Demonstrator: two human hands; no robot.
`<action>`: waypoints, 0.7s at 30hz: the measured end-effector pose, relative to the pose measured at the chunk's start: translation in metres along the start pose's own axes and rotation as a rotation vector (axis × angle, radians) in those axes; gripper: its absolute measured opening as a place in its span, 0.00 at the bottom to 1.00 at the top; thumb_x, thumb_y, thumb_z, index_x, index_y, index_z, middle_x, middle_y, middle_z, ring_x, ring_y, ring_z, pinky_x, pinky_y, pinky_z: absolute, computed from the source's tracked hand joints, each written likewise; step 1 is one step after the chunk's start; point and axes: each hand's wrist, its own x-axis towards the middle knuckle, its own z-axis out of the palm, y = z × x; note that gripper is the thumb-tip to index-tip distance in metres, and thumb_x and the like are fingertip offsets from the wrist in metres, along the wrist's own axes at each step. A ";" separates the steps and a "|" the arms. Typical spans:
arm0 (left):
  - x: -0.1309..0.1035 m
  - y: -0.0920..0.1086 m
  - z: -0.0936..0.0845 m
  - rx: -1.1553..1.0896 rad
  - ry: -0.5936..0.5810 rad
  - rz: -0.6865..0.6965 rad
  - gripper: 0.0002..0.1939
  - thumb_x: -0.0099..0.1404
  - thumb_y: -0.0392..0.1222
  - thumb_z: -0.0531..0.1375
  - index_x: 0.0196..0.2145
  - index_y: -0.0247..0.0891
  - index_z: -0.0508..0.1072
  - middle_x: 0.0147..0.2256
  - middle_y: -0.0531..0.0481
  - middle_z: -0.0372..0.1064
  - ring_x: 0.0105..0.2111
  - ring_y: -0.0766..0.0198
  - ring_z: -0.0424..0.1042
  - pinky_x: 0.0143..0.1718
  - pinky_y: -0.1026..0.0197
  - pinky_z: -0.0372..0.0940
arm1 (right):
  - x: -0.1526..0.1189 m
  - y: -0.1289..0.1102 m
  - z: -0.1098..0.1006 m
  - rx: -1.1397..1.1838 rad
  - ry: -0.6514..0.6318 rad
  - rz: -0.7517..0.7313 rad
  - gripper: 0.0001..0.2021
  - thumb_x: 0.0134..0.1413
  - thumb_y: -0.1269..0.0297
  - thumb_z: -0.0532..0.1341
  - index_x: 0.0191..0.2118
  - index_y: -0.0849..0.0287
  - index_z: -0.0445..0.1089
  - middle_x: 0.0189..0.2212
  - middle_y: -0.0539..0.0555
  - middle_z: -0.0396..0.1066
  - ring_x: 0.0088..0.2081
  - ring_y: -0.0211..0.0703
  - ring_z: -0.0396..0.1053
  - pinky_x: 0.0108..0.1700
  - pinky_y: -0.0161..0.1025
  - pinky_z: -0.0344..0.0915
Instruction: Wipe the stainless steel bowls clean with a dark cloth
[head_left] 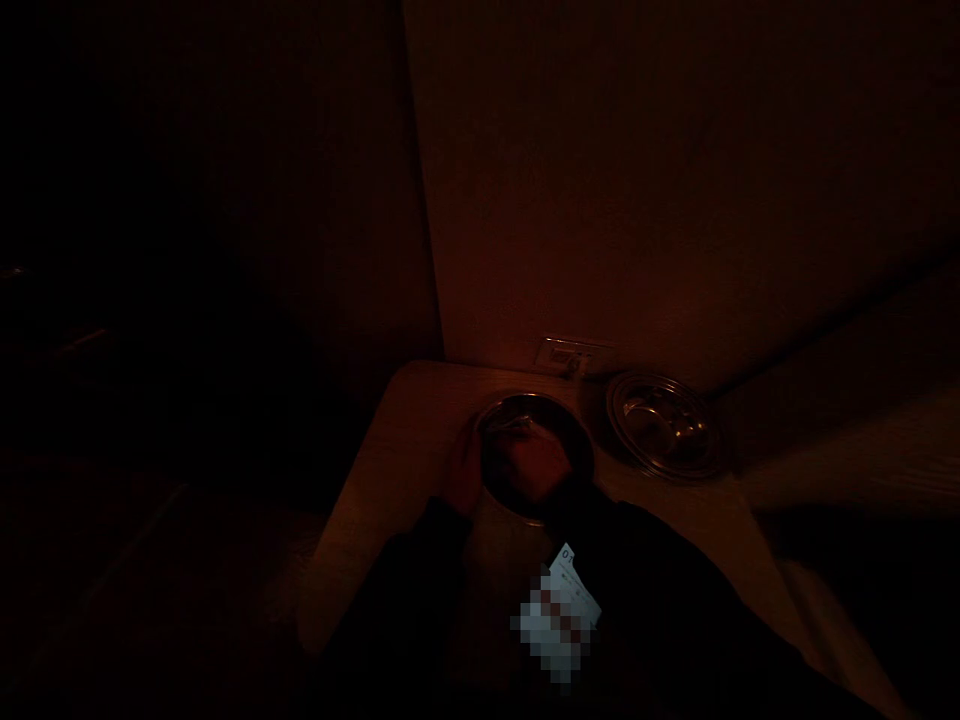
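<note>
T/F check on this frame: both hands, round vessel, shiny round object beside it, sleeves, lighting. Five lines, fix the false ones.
1. The right hand reaches into the round vessel. True.
2. The left hand is inside the vessel as well. False: the left hand is at the vessel's left outer side.
3. A shiny round object sits to the right of the vessel. True.
4. Both sleeves are white. False: the sleeves are dark.
5. The scene is brightly lit. False: it is very dim, too dark to tell whether the right hand holds anything.
</note>
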 end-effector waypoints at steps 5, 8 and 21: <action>-0.002 0.001 -0.002 0.030 0.055 -0.072 0.21 0.68 0.41 0.50 0.55 0.31 0.69 0.59 0.38 0.65 0.60 0.56 0.63 0.64 0.54 0.54 | 0.004 -0.001 0.002 -0.038 0.060 0.080 0.15 0.64 0.59 0.59 0.54 0.57 0.67 0.53 0.57 0.67 0.51 0.48 0.68 0.52 0.53 0.67; -0.003 0.000 -0.002 0.050 0.000 -0.021 0.23 0.68 0.41 0.50 0.57 0.29 0.67 0.59 0.37 0.64 0.61 0.56 0.63 0.64 0.54 0.54 | 0.008 -0.002 0.002 -0.056 0.069 0.138 0.15 0.64 0.58 0.59 0.53 0.58 0.67 0.52 0.57 0.68 0.48 0.47 0.69 0.50 0.51 0.69; -0.001 -0.002 0.003 0.060 0.029 -0.030 0.23 0.71 0.41 0.46 0.58 0.29 0.65 0.60 0.37 0.64 0.60 0.57 0.64 0.63 0.56 0.55 | -0.014 0.009 -0.002 0.033 -0.075 -0.163 0.18 0.56 0.72 0.60 0.52 0.54 0.73 0.57 0.57 0.68 0.59 0.49 0.64 0.57 0.44 0.63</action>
